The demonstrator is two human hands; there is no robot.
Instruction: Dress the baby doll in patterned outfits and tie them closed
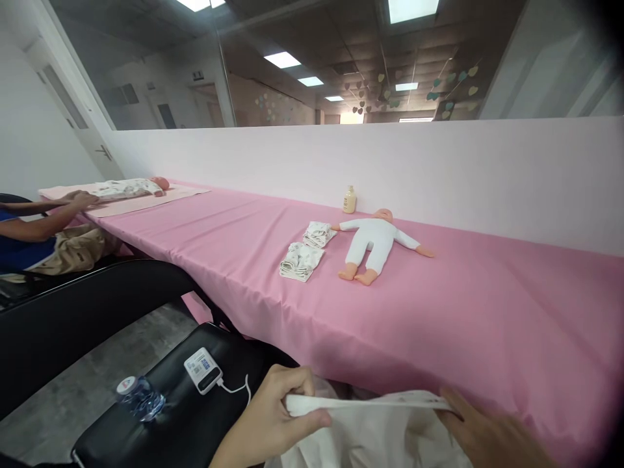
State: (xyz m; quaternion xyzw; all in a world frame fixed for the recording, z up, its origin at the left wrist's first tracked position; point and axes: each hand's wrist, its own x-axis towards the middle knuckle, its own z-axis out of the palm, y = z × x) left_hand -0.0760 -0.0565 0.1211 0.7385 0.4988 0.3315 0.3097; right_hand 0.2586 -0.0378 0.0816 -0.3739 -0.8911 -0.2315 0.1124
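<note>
At the bottom of the view my left hand point(273, 416) pinches the upper edge of a white cloth point(370, 429), thumb over fingers. My right hand point(482, 432) grips the same edge further right, and the cloth is stretched between them below the front edge of the pink-covered table point(478, 325). On the table beyond lie a baby doll point(373, 244) in a white suit, on its back with arms spread, and two folded patterned cloths point(308, 250) to its left. A small bottle point(349, 200) stands by the wall behind the doll.
A black chair seat point(166, 416) at lower left carries a white power bank point(202, 370) with a cable and a water bottle point(139, 396). At far left another person's arm point(43, 218) reaches toward a second doll point(129, 188) on a light mat.
</note>
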